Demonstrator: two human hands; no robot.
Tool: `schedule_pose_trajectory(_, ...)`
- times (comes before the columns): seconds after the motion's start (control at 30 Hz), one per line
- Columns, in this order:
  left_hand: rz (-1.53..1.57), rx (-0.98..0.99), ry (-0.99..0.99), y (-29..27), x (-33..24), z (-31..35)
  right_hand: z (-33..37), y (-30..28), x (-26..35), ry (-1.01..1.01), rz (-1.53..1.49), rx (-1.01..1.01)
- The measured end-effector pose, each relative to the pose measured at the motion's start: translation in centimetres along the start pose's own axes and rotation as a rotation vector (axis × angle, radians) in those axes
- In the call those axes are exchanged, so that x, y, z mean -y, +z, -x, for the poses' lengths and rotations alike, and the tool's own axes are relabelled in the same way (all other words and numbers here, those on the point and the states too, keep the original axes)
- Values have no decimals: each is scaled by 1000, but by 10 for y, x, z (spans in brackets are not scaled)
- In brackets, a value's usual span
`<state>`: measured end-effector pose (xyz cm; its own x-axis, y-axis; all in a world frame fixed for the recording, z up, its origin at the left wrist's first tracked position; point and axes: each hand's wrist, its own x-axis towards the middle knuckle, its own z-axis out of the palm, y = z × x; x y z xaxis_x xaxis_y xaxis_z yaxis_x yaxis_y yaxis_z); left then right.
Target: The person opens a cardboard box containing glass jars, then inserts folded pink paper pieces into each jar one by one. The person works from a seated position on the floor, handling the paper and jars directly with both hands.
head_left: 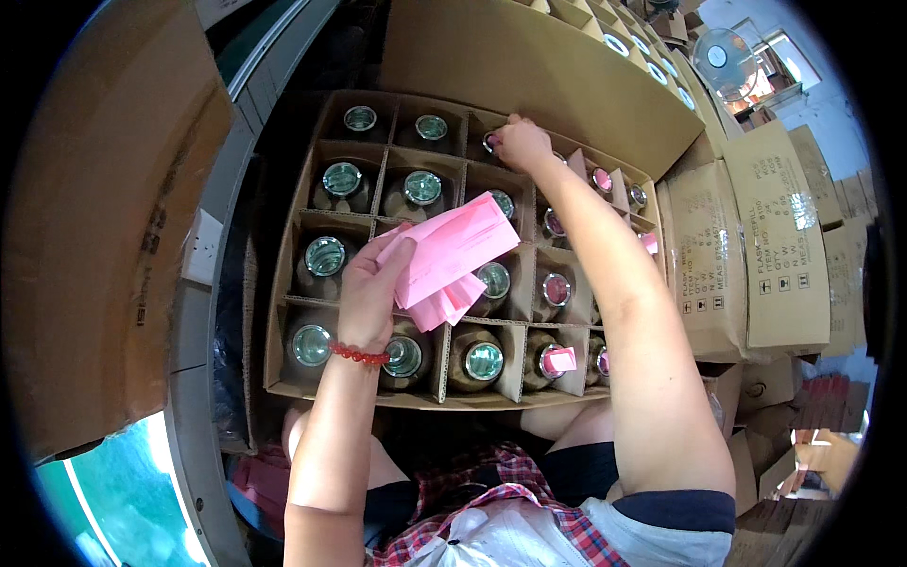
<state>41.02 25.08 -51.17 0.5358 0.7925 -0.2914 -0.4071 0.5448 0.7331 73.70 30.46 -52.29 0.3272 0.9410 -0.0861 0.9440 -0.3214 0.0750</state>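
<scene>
An open cardboard carton (477,404) with dividers stands before me, a silvery-mouthed glass flask refill (422,187) in most of its cells. My left hand (370,288), a red bead bracelet at its wrist, pinches a fanned bundle of pink paper slips (458,248) above the middle cells. At the back row, the fingers of my right hand (522,144) are closed at the mouth of a flask; what they grip is hidden. Pink shows in the mouths of several flasks on the right, and one pink slip (561,360) sticks out in the front row. Mouths farther left look greenish.
Behind the carton rises another divided carton (539,66) with more flasks. Closed printed cartons (779,246) are stacked at the right, near a fan (726,61). A large brown carton (113,208) and a grey metal frame (189,378) stand at the left.
</scene>
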Motion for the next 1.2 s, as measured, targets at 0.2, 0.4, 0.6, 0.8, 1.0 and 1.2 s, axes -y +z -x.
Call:
schedule_pose_trajectory(0.2,-25,-41,19,2,-4,1,32,-31,6,47,2,-176)
schedule_pose_trajectory(0.4,-87,-97,86,-4,-1,0,122,-96,42,1,-1361,585)
schedule_pose_trajectory(0.6,-36,-59,88,6,-11,4,149,-98,55,8,-1374,497)
schedule_pose_trajectory(0.8,-59,86,112,3,-15,6,138,-95,59,10,-1246,355)
schedule_pose_trajectory(1.0,33,-6,55,-3,-17,3,103,-97,55,37,-1129,309)
schedule_pose_trajectory(1.2,51,-125,122,-16,-11,-3,54,-112,50,71,-1300,319)
